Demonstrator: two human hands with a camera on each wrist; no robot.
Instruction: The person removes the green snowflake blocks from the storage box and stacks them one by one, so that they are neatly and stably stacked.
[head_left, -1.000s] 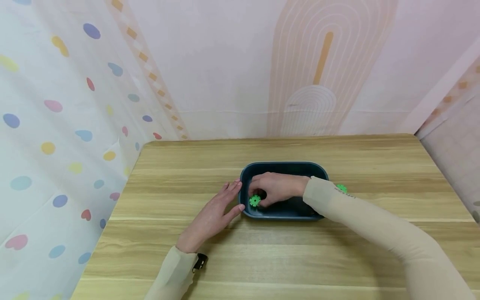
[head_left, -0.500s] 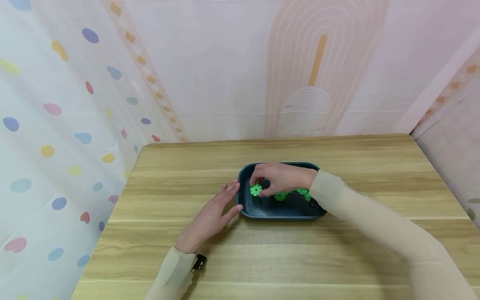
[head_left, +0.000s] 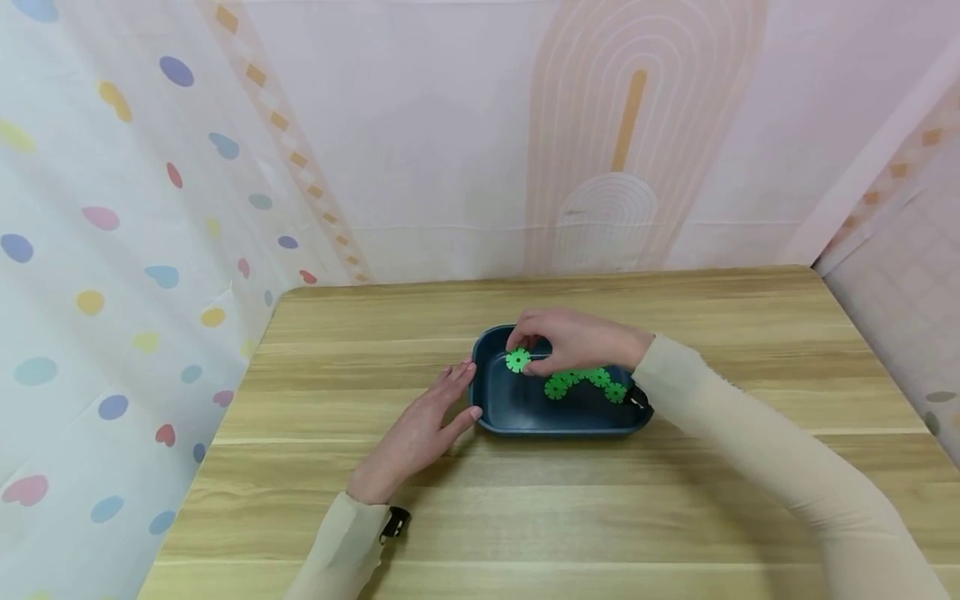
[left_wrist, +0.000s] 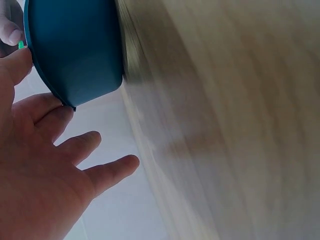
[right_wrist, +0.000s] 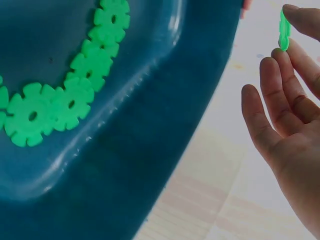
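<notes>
My right hand (head_left: 573, 337) pinches a green notched snowflake disc (head_left: 517, 360) between thumb and fingertips, above the back left of a dark blue tray (head_left: 517, 417). In the right wrist view this disc (right_wrist: 284, 31) appears edge-on. Several like green discs (right_wrist: 32, 116) lie on the tray floor in a curved row; whether they interlock or only overlap, I cannot tell. My left hand (head_left: 416, 437) rests with extended fingers against the tray's left end. From the left wrist, some of its fingertips touch the tray's rim (left_wrist: 75, 55), while the others stand clear.
The tray stands on a wood-grain table (head_left: 480, 517). Behind the table hangs a patterned curtain (head_left: 450, 142), with a dotted one (head_left: 135, 333) at the left. My right sleeve (head_left: 750, 433) crosses over the tray's right end.
My right hand has risen out of the tray, back and slightly right, carrying the disc. The row of discs has come into view. A disc seen right of the tray is now hidden.
</notes>
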